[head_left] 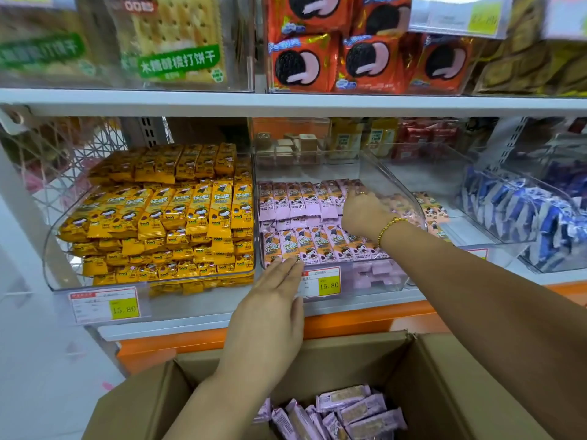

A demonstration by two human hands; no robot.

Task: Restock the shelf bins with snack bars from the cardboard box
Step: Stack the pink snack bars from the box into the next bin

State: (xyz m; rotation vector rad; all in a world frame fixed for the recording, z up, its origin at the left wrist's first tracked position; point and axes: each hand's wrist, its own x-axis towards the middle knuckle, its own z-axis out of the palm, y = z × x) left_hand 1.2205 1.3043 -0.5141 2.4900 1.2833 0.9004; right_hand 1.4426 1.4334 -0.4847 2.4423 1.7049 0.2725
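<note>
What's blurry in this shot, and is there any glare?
Head view, top left: cracker packs smeared by blur. Head view, centre: pale glare on the clear bin wall. Head view, lower centre: price tag digits read sharply.

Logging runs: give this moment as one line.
left hand: flat on clear bin | right hand: touching pink snack bars | cardboard box: stocked

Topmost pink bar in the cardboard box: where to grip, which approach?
Pinch the topmost pink bar across its narrow width, mid-length, coming straight down through the open top of the cardboard box. It lies roughly flat on a loose pile; the box walls block side approaches.
</note>
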